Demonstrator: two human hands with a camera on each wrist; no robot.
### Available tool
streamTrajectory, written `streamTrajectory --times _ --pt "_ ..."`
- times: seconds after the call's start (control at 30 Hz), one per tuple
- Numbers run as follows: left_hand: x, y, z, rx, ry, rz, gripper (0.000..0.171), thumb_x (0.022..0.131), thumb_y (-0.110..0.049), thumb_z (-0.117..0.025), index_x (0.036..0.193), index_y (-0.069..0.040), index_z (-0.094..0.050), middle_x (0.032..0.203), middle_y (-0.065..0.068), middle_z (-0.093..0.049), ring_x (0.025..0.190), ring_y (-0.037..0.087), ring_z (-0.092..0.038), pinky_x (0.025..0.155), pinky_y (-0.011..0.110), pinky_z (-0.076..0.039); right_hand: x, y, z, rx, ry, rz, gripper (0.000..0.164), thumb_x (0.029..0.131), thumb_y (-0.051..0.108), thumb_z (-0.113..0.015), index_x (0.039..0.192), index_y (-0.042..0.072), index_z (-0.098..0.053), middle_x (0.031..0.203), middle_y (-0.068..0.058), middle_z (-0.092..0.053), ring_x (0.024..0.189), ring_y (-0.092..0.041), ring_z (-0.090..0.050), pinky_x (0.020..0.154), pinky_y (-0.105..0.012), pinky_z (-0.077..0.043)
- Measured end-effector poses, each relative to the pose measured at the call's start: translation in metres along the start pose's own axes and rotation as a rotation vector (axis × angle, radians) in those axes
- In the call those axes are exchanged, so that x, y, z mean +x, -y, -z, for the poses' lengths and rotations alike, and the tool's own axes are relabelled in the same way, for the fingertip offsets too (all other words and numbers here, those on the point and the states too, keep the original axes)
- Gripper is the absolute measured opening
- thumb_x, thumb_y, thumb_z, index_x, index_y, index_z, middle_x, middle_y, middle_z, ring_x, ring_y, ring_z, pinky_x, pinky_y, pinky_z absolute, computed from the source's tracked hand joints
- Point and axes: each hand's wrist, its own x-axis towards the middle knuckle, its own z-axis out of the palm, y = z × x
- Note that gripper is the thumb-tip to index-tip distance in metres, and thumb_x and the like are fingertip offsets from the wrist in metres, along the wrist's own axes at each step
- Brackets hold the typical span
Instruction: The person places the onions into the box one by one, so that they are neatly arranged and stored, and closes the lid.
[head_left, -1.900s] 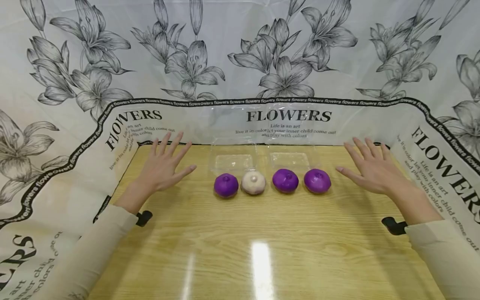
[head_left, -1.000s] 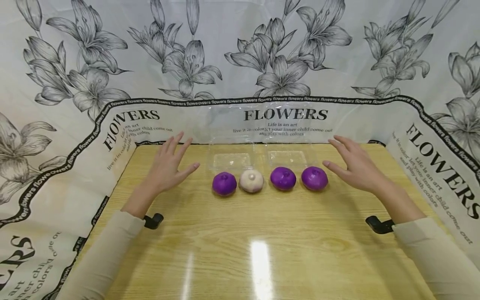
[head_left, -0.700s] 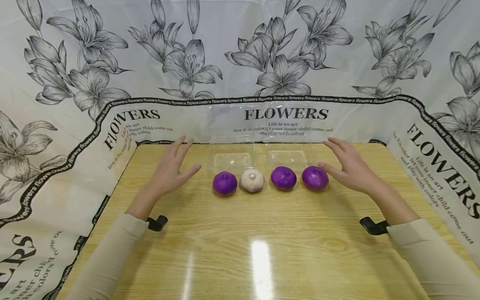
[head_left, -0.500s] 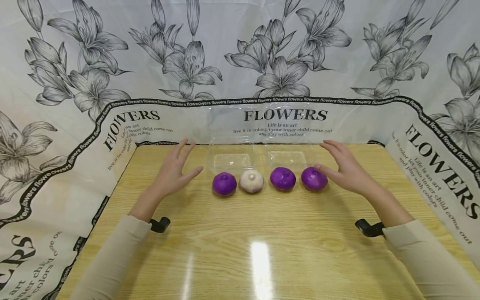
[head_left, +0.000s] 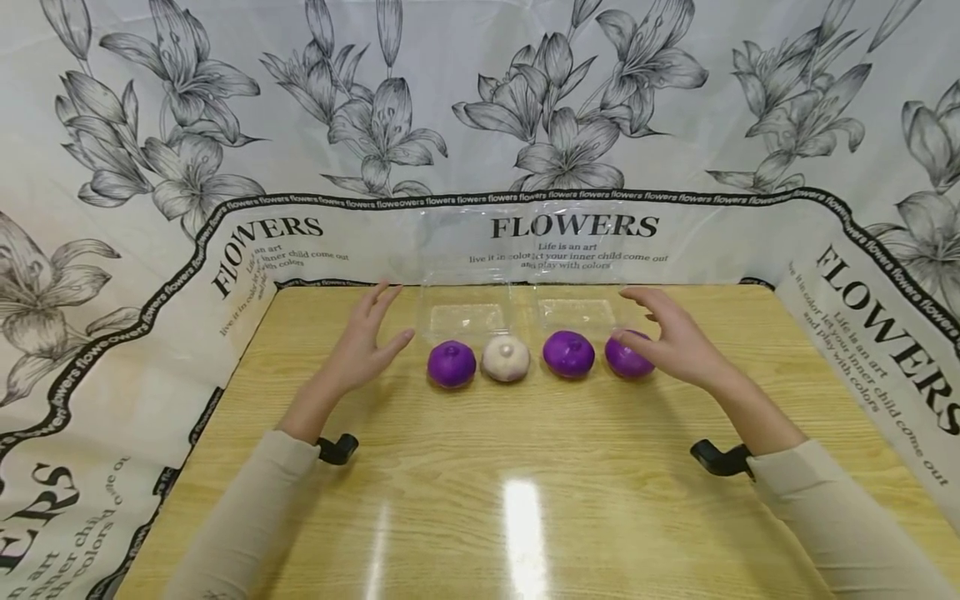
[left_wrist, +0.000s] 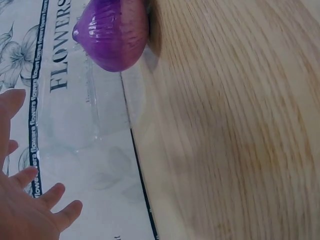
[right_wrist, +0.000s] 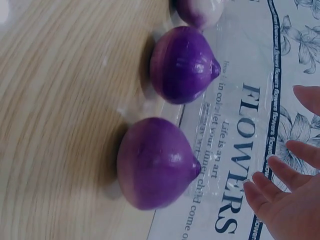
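A row of onions sits on the table: a purple onion at the left, a whitish onion beside it, then a second purple onion and a third, rightmost one. My left hand hovers left of the row with thumb and fingers spread, holding nothing. My right hand hangs at the row's right end, fingers relaxed and thumb overlapping the rightmost onion in the head view. In the right wrist view that onion stands apart from the fingertips. The left wrist view shows a purple onion beyond the left fingers.
Behind the onions stand two clear plastic boxes, a left one and a right one, their transparent lids raised against the flower-printed cloth. This cloth surrounds the wooden table at the back and sides. Each wrist carries a black mount.
Both hands have moved inward toward the row, the right one farther, up to the rightmost onion. Their fingers are less spread than before. Onions and boxes have stayed put.
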Motion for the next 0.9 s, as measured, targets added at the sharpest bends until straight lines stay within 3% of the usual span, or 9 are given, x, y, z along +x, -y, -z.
streamTrajectory --times 0.27,0.57,0.8,0.9 --pt "-0.001 -0.001 -0.009 -0.052 0.008 0.024 0.071 0.101 -0.028 -0.066 0.159 -0.004 -0.032 0.162 0.021 -0.026 0.149 0.041 -0.027 0.123 0.062 -0.029 0.006 0.005 -0.016 0.064 0.021 -0.02 0.06 0.096 0.01 -0.072 0.146 -0.007 -0.045 0.148 -0.03 -0.044 0.133 -0.05 -0.043 0.11 -0.067 -0.042" --pt "0.003 0.0 -0.016 -0.074 0.028 0.064 0.071 0.102 -0.029 -0.064 0.16 -0.006 -0.03 0.164 0.018 -0.026 0.151 0.037 -0.026 0.126 0.058 -0.025 0.014 0.016 -0.034 0.101 0.061 -0.042 0.063 0.096 0.012 -0.072 0.148 -0.006 -0.043 0.148 -0.031 -0.044 0.129 -0.049 -0.05 0.11 -0.063 -0.047" --pt "0.006 0.001 -0.024 -0.176 0.037 0.124 0.069 0.102 -0.024 -0.065 0.159 -0.008 -0.031 0.157 0.02 -0.035 0.135 0.045 -0.043 0.11 0.061 -0.046 0.018 0.028 -0.047 0.168 0.114 -0.091 0.066 0.097 0.017 -0.072 0.15 -0.006 -0.041 0.149 -0.029 -0.043 0.13 -0.05 -0.05 0.111 -0.061 -0.047" --pt "0.007 0.001 -0.028 -0.219 0.034 0.153 0.067 0.102 -0.023 -0.065 0.159 -0.009 -0.033 0.158 0.021 -0.034 0.135 0.049 -0.043 0.109 0.063 -0.048 0.02 0.03 -0.053 0.176 0.138 -0.105 0.066 0.098 0.017 -0.072 0.151 -0.005 -0.04 0.151 -0.028 -0.041 0.131 -0.05 -0.049 0.109 -0.059 -0.049"
